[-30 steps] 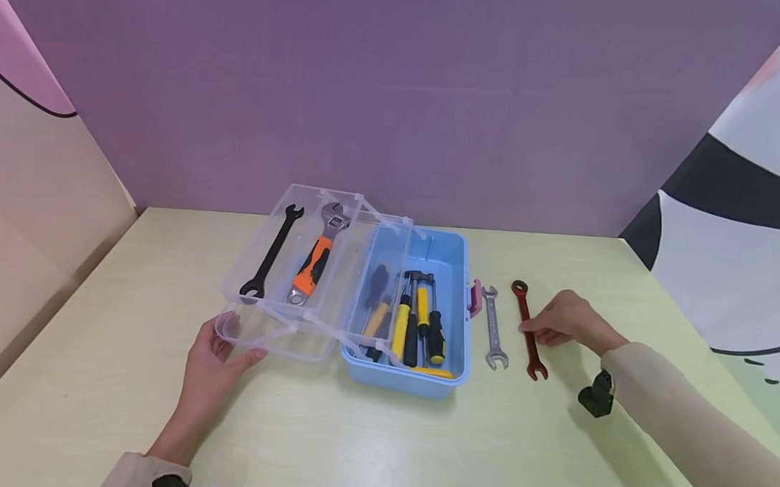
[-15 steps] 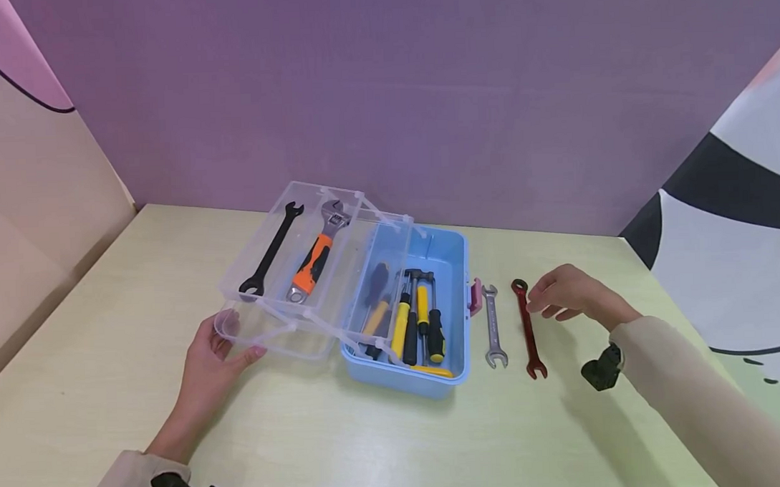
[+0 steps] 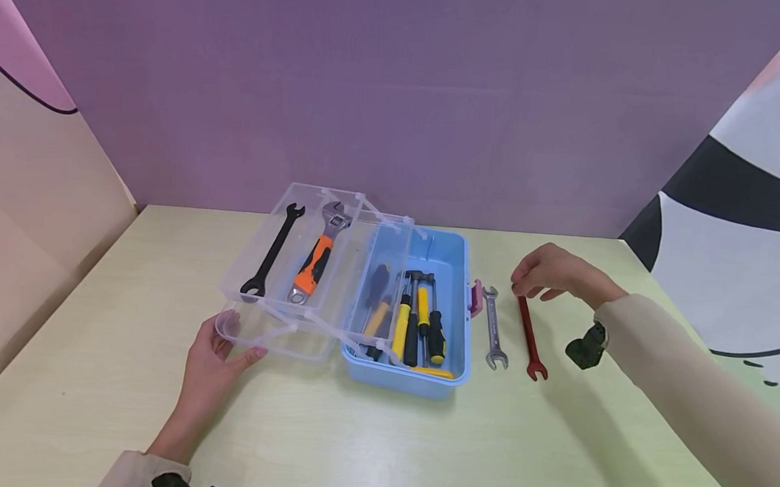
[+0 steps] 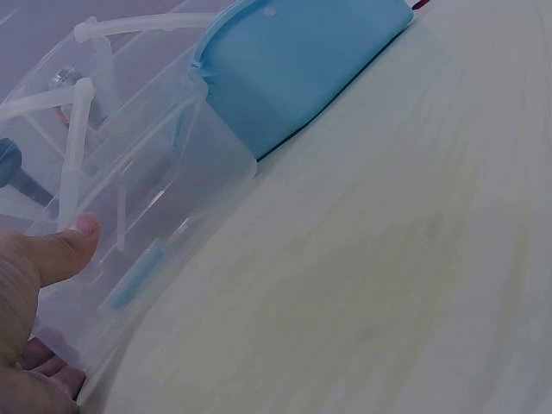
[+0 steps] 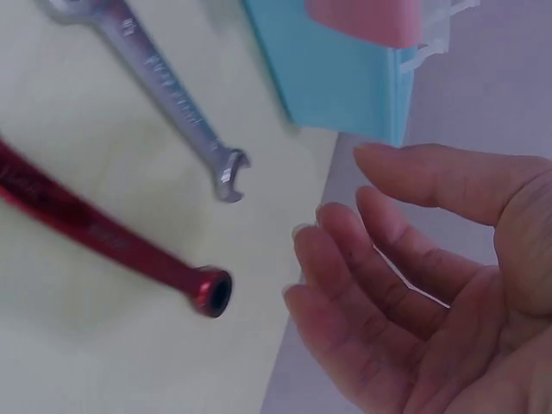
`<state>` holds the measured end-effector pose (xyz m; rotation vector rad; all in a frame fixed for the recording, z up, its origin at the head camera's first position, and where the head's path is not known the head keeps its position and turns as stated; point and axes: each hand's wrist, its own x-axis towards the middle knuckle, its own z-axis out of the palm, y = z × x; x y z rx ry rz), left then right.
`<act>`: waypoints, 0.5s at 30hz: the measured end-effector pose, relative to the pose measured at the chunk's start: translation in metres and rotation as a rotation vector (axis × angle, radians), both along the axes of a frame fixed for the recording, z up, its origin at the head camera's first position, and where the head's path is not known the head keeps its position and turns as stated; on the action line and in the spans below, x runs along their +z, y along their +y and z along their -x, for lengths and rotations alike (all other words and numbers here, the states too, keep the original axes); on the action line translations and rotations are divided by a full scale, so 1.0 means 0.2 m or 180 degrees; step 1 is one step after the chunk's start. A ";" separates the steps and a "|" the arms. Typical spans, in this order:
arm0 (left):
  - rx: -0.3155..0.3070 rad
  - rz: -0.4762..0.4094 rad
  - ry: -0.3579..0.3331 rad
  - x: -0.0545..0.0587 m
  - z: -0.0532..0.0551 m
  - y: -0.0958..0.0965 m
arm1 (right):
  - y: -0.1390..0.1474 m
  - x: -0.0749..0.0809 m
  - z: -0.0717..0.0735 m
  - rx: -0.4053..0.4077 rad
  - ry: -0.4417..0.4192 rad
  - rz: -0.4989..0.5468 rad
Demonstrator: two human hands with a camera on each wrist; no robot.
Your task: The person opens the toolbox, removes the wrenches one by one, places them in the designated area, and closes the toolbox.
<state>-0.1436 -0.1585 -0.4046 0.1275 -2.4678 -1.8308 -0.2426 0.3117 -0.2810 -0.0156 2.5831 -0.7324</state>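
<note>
My left hand [image 3: 204,379] grips the near left corner of the toolbox's clear lid [image 3: 316,343], thumb on the near side and fingers curled behind. My right hand [image 3: 558,270] hovers over the ring end of a red wrench [image 3: 531,339] on the table. In the right wrist view its loosely bent fingers stand apart from that red wrench [image 5: 103,233] and hold nothing. A silver wrench [image 3: 492,329] lies between the red one and the blue toolbox [image 3: 395,386]. The clear tray bears a black wrench [image 3: 274,251] and an orange-and-black adjustable wrench [image 3: 316,260].
Inside the blue box lie several tools, among them a hammer [image 3: 414,329] and a black-and-yellow screwdriver [image 3: 435,336]. A pink latch [image 3: 476,298] juts from the box's right side. Behind the table [image 3: 307,447] stands a purple wall [image 3: 385,107].
My right hand has let go of the red wrench's shaft and moved up and away to its ring end. The wrench stays in place. My left hand has kept its hold.
</note>
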 end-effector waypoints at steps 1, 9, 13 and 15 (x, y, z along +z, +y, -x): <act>0.0001 0.0003 0.0003 0.00 0.00 0.00 | -0.01 0.01 0.00 0.0001 0.0007 0.0002; 0.0014 -0.0018 -0.0001 0.00 0.01 0.00 | -0.14 0.08 0.03 0.0053 0.0151 -0.0029; 0.0003 0.0000 -0.0012 0.00 0.01 0.00 | -0.20 0.11 0.05 0.0088 0.0225 -0.0025; 0.0001 0.0004 -0.0022 0.00 0.01 0.00 | -0.24 0.13 0.06 0.0088 0.0249 -0.0006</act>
